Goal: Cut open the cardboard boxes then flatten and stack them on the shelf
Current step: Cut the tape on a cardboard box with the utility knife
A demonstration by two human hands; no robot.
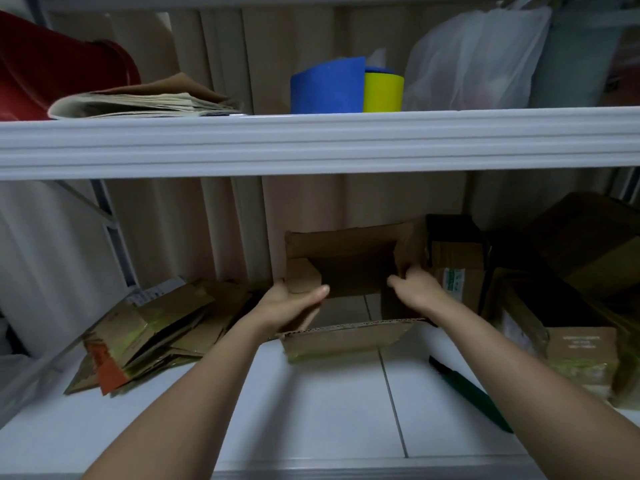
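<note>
Two bare forearms reach in from the bottom edge over the white lower shelf [311, 410], and between them, held up off it, is an opened cardboard box [349, 261] with its open side turned toward the camera. On the left, the left hand [287, 303] grasps the box at its lower left corner, thumb lying across a folded-in flap and fingers curled underneath. Opposite it, the right hand [419, 285] grasps the lower right side, thumb hooked inside the opening and fingers wrapped around the outer wall. One long flap [346, 337] of the box hangs down in front, its corrugated edge showing, and reaches the shelf. To the left on the same shelf lies a loose pile of flattened cardboard [149, 330], one piece orange-red. A dark green-handled cutter [467, 393] lies on the shelf beside the right forearm. More cardboard boxes [568, 306], not flattened, stand at the right and behind. Above, the upper shelf [311, 143] carries folded papers [145, 102], a red object [52, 71], blue and yellow rolls [346, 86] and a white plastic bag [474, 60].
</note>
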